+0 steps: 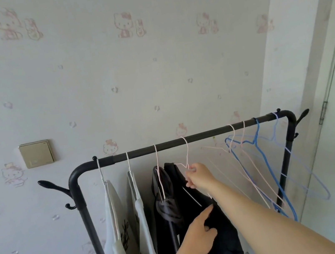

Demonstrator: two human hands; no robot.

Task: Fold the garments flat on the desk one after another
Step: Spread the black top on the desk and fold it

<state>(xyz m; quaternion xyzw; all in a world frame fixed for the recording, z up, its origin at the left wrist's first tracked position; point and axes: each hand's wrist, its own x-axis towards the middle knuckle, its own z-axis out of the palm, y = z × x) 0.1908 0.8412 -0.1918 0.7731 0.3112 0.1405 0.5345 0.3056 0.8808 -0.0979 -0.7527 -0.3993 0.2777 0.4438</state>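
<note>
We judge the task to be barely under way. Nothing folded shows, and the desk is out of view. We are at the black rack (165, 145), taking a piece down.

At 6 o'clock in the head view, the black garment (176, 182) hangs from a pale pink hanger (186, 152) hooked over the rail. Our right hand (197, 177) reaches in from 5 o'clock and its fingertips pinch that hanger's wire just below the hook. Our left hand (201, 237) comes up from 6 o'clock with the forefinger straight and touching the dark cloth. The other fingers are curled, and we cannot tell whether they hold any fabric.

Left to do: free this piece, carry it to the desk and fold it. The rest come after that: a grey garment (166, 211) just to its 9 o'clock side, then two white garments (115, 214) farther that way. Toward 3 o'clock several bare hangers (262, 156), blue and pink, crowd the rail's end.

The black garment looks heavy and dull, bunched in long vertical folds. One shoulder seems already off the wire, so its outline is hard to read.
</note>
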